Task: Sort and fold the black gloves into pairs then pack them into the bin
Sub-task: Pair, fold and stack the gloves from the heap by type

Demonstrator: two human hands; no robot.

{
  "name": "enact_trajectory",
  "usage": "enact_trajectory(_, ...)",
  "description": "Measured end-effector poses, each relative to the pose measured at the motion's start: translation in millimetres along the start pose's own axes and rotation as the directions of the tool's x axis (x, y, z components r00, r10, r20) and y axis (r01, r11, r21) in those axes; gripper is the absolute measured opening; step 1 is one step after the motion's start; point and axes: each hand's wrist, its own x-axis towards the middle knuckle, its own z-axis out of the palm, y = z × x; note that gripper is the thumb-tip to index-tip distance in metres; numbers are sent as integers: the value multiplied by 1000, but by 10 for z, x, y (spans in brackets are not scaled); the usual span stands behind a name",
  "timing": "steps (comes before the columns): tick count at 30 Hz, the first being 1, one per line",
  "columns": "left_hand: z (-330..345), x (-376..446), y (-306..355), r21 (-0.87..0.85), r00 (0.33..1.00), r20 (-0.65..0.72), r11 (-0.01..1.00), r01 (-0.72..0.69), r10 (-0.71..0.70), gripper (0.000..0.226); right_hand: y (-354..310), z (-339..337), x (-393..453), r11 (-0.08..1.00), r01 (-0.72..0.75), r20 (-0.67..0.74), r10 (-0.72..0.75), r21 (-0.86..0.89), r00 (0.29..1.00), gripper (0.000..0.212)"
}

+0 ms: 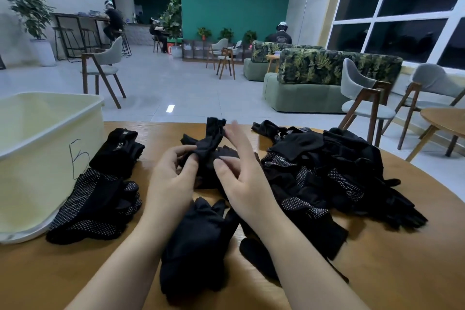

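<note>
While the left hand (173, 171) is pinching a bunched black glove (210, 143) at its middle, thumb and fingers curled round the cloth, the right hand (239, 176) is hovering just beside it, fingers loose and spread, gripping nothing as far as I can tell. That glove is standing up over the wooden table (377, 272), limp above the pinch. Looking soft, light, floppy; likely best taken at the cuff or across the palm, both layers together. More gloves are lying below the wrists (198, 241), a big unsorted heap (327, 171) is sitting to the right, and dotted pairs (95, 204) plus a folded bundle (118, 151) are resting against the cream bin (37, 158) at left. Bin's inside is looking bare from here; packing is seemingly not begun.
</note>
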Motion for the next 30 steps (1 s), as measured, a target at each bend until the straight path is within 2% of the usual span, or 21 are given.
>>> enact_trajectory(3,-86,-76,-19,-185,990,-56,975,121,-133,17,69,4,-144,999,-36,2,36,30,999,60)
enact_trajectory(6,-167,-166,2,-315,968,-27,921,230,-251,20,138,-13,-266,992,-71,74,79,-107,994,52)
enact_trajectory(9,-224,-272,-11,-410,934,45,847,340,-353,21,152,-15,-363,969,-40,160,80,-242,984,55)
enact_trajectory(15,-236,-481,-140,-460,878,155,754,470,-453,25,142,33,-502,918,19,288,105,-397,952,69)
enact_trajectory(20,-244,-545,-238,-390,874,189,783,484,-447,23,220,96,-580,903,9,259,114,-430,959,56)
enact_trajectory(22,-293,-533,-298,-231,919,138,890,392,-369,15,219,114,-602,900,-5,254,128,-435,959,54)
enact_trajectory(23,-336,-516,-334,-67,957,93,957,282,-276,11,211,120,-613,894,-1,263,133,-448,955,54)
enact_trajectory(24,-381,-503,-358,100,983,70,982,162,-170,18,205,124,-623,885,11,276,134,-466,952,55)
enact_trajectory(25,-424,-500,-372,214,996,68,976,46,-62,27,197,129,-634,872,25,288,134,-488,948,55)
enact_trajectory(27,-489,-503,-343,288,990,89,948,-134,113,38,187,143,-649,846,52,294,126,-530,948,56)
enact_trajectory(30,-544,-497,-339,380,954,140,875,-299,265,42,196,183,-669,817,76,281,107,-572,954,58)
